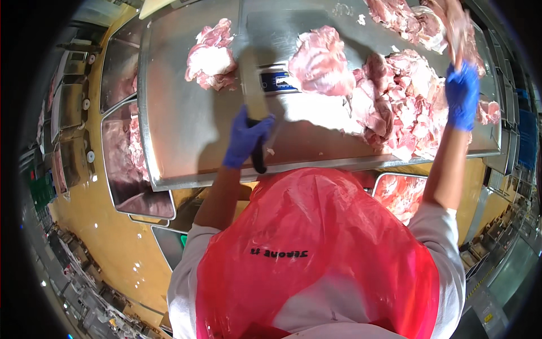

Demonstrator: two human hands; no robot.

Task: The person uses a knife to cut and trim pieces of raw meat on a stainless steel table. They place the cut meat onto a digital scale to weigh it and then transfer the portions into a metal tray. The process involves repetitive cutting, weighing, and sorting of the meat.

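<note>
My left hand [247,137], in a blue glove, is closed around a knife; its black handle [259,160] sticks out below the fist. The broad, pale blade [252,85] points away from me over the steel table and is smeared by motion. At the far right, my blue-gloved right hand [462,95] grips a strip of raw meat [456,34], also blurred. Between my hands, a large piece of meat [322,61] lies against a scale with a blue display panel [276,82]. Another fatty piece of meat [212,55] lies left of the blade.
A heap of cut meat [401,101] covers the table's right side, with more meat [406,22] behind it. The steel table's raised rim [197,179] runs in front of me. Metal tubs [135,189] stand at the left, and a meat-filled tub [400,195] sits below the front edge.
</note>
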